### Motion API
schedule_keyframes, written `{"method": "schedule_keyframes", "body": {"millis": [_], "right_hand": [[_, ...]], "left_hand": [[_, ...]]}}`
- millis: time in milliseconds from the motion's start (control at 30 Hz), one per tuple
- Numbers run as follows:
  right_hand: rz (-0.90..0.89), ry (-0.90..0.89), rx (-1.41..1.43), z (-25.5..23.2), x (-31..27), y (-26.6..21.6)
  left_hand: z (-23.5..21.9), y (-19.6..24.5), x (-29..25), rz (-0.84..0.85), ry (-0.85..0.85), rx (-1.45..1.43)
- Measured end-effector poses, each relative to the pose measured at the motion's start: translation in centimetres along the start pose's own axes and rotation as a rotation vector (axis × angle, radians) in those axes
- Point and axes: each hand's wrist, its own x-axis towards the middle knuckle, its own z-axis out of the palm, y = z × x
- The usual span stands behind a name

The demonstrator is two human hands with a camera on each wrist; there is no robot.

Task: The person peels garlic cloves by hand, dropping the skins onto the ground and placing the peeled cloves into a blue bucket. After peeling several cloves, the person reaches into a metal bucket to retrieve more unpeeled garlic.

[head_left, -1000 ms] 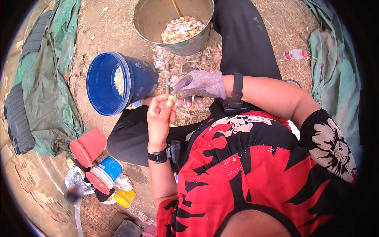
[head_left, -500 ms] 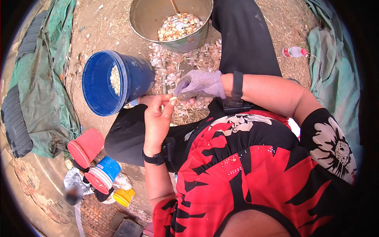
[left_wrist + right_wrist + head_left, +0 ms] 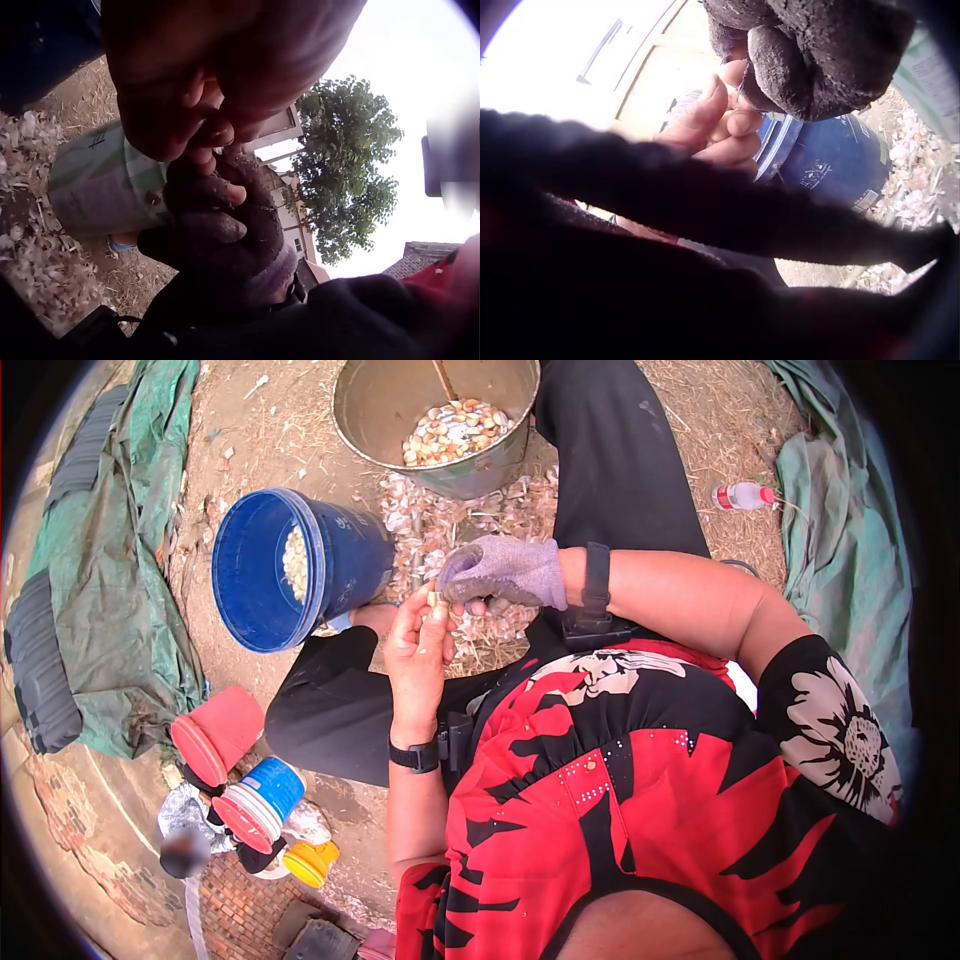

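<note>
My bare left hand [image 3: 415, 655] pinches a pale garlic clove [image 3: 434, 598] between thumb and forefinger. Meeting it from the right is my right hand [image 3: 505, 572] in a grey-purple glove, its curled fingers gripping at the same clove. In the right wrist view, a yellowish clove [image 3: 721, 127] shows among the bare fingers, beside the dirty dark glove. The left wrist view has both hands' fingertips together, with the clove hidden. Left of the hands, a blue bucket [image 3: 350, 560] holds peeled cloves [image 3: 296, 563]. A metal pot [image 3: 365, 420] beyond them contains unpeeled cloves [image 3: 450, 435].
Papery garlic skins [image 3: 410, 510] litter the ground between pot and bucket. A bottle with a red cap [image 3: 743, 496] lies at right near a green tarp [image 3: 840, 540]. Red [image 3: 225, 725], blue [image 3: 272, 785] and yellow [image 3: 312, 862] buckets stand lower left, beside another person.
My left hand has shifted and turned slightly, its thumb and forefinger now straighter on the clove. The gloved hand stays beside it, its fingers closed in nearer to the clove.
</note>
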Motion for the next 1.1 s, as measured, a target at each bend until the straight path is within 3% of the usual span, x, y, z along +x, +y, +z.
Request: {"method": "schedule_keyframes", "body": {"millis": [233,367,433,500,633,700,800,1033,1100], "right_hand": [[0.039,-0.043,0.075,-0.1,0.4,0.3],[0.007,0.058,-0.292,-1.7,2.0,2.1],[0.026,0.117,-0.409,-1.4,1.8,1.4],[-0.076,0.145,-0.224,-0.8,1.1,0.6],[-0.112,0.113,-0.11,-0.4,0.7,0.2],[-0.148,0.119,-0.154,-0.1,0.4,-0.3],[-0.159,0.115,-0.223,0.1,0.4,-0.4],[-0.153,0.121,-0.273,0.0,0.3,-0.1],[-0.098,0.113,-0.302,0.1,0.1,-0.4]], "left_hand": [[-0.2,0.8,-0.5,0.049,0.104,-0.145],[0.2,2.0,-0.7,0.124,0.15,-0.116],[0.0,2.0,-0.6,0.13,0.127,-0.052],[-0.1,1.6,-0.4,0.103,0.141,0.148],[-0.1,0.4,0.1,0.152,0.173,0.386],[-0.6,-0.2,0.6,0.378,0.166,0.776],[-0.3,0.0,0.6,0.501,0.157,0.867],[0.3,0.8,0.1,0.496,0.089,0.997],[0.6,1.1,-0.1,0.424,0.063,1.039]]}}
